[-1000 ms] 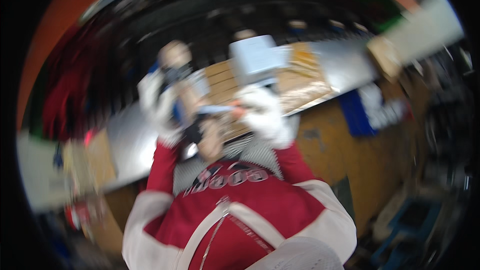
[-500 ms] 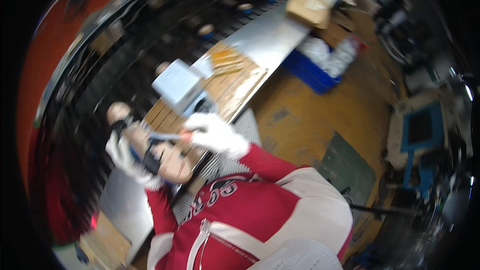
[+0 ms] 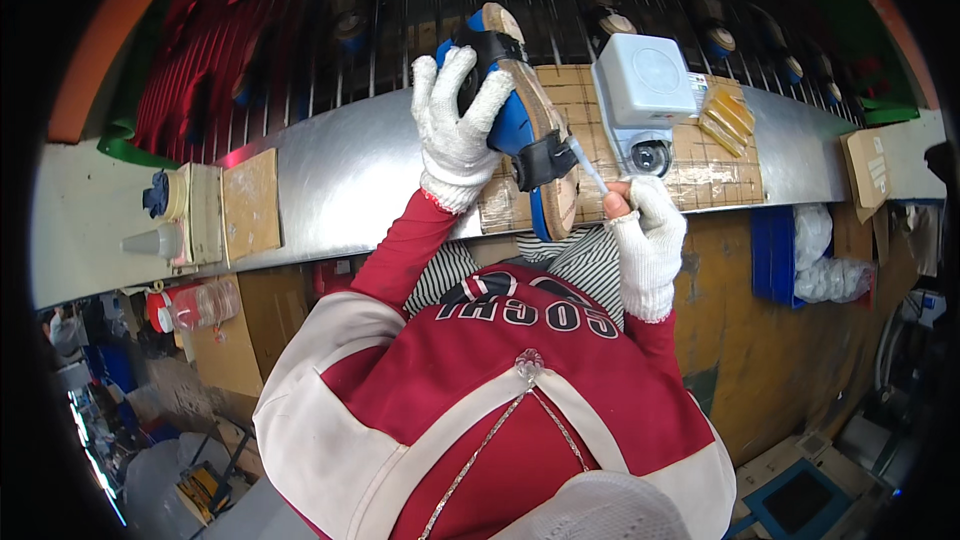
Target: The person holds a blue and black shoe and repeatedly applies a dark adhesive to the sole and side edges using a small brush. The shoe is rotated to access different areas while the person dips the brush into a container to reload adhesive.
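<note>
My gloved left hand (image 3: 455, 130) is wrapped round the side of a sandal on a blue last (image 3: 512, 125), holding it tilted above the workbench. The sandal's tan underside (image 3: 540, 105) faces up and right, with black straps (image 3: 545, 161) folded over its edges. My gloved right hand (image 3: 648, 240), thumb tip bare, pinches a slim pale stick-like tool (image 3: 588, 165). The tool's far end meets the sandal's edge beside the lower strap; its tip is hard to make out. A light blue container (image 3: 648, 80) with a dark round opening stands just beyond my right hand.
Under the container lies a tape-covered cardboard sheet (image 3: 700, 180), with a yellow strip bundle (image 3: 728, 122) on it. Behind the metal bench (image 3: 345, 175) runs a rack of rods (image 3: 330, 50) carrying several more lasts. A blue crate (image 3: 772, 255) of clear bags stands at right.
The whole view has swung round. The tool lay across the middle of the underside; now it meets the edge by the lower strap. Both hands keep their holds.
</note>
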Available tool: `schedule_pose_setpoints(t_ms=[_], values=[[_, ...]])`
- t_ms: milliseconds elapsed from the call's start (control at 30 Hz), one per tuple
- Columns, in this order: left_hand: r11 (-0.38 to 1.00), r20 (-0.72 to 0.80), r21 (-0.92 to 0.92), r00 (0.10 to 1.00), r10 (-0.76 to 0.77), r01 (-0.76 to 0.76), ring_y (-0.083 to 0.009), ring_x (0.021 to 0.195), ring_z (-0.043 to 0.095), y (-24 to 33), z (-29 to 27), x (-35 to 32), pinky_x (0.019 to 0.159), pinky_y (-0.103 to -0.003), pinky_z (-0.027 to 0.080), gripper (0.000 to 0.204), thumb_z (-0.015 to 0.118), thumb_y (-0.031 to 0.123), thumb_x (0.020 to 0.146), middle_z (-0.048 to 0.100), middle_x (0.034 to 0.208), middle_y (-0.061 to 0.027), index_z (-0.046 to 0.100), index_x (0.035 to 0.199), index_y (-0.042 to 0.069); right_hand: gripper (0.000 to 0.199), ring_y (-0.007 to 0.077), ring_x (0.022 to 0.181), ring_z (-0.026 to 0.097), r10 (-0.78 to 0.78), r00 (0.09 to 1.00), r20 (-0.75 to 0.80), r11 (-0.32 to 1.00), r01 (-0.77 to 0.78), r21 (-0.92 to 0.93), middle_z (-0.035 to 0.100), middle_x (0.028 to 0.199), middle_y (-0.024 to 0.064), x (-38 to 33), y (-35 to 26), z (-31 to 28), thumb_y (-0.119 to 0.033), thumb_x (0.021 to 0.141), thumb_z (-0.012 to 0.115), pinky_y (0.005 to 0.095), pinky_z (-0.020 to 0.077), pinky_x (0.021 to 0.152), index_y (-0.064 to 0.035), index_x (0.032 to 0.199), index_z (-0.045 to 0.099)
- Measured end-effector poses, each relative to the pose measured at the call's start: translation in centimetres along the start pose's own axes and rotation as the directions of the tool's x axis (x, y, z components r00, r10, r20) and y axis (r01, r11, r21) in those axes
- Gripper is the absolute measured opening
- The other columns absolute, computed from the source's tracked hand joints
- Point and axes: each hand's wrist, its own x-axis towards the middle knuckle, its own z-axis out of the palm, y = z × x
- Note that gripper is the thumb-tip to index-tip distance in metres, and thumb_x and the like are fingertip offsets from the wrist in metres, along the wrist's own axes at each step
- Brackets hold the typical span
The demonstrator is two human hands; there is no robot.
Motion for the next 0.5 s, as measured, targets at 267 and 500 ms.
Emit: schedule_pose_setpoints(t_ms=[267, 500], values=[[0.999, -0.013, 0.037, 1.000, 0.014, -0.013, -0.0363, 0.117, 0.057, -0.4, -0.7, 0.5, 0.100, -0.055, 0.042, 0.068, 0.083, 0.007, 0.064, 0.056, 0.127, -0.0145, 0.062, 0.127, 0.024, 0.015, 0.0195, 0.083, 0.060, -0.229, 0.968, -0.099, 0.953, 0.202, -0.224, 0.063, 0.091, 0.0088, 2.2, -0.2, 0.5, -0.009, 0.085, 0.077, 0.0298, 0.0480, 0.075, 0.0012, 0.096, 0.073], [0.994, 0.052, 0.073, 0.995, -0.082, 0.078, -0.0385, 0.116, 0.055, -0.2, -1.1, 0.6, 0.099, -0.055, 0.041, 0.071, 0.086, 0.015, 0.062, 0.056, 0.127, -0.0145, 0.061, 0.128, 0.025, 0.016, 0.0188, 0.084, 0.060, -0.174, 0.985, 0.013, 0.976, 0.174, -0.132, 0.062, 0.091, 0.0081, 2.1, 0.7, 0.0, -0.008, 0.084, 0.077, 0.0297, 0.0478, 0.074, 0.0011, 0.097, 0.073]])
